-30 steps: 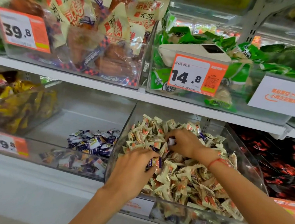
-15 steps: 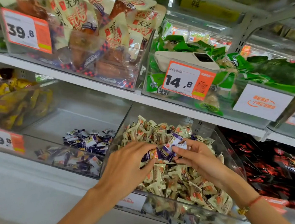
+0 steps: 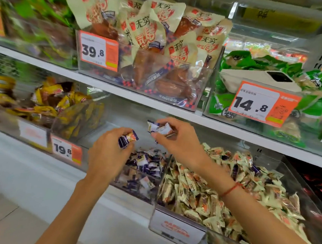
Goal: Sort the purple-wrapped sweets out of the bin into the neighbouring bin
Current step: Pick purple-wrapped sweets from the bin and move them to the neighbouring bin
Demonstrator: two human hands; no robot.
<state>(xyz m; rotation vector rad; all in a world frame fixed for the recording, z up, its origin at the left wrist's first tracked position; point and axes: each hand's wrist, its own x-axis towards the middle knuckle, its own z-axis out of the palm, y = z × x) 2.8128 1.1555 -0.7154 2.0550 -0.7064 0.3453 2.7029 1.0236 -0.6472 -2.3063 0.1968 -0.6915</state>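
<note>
Left hand [image 3: 107, 152] pinches a purple-wrapped sweet [image 3: 127, 139] in curled fingers, directly above the purple pile [image 3: 149, 162] in the left bin [image 3: 131, 189]. Right hand [image 3: 176, 140] pinches several purple sweets [image 3: 158, 129] slightly higher, over the bin's back-right corner. Drop point lies straight below both; left hand nearer. The clear divider wall separates it from the cream-and-orange sweets bin [image 3: 178, 231], where some purple ones probably remain. Price tag 19.8 [image 3: 67, 151] sits further left.

Two bare forearms reach in from the bottom edge, with no sleeves in view. The left hand [image 3: 108, 157] wears no rings or watch. The right hand [image 3: 180, 140] has a thin red string bracelet [image 3: 230, 189] around its wrist, the only item worn.
</note>
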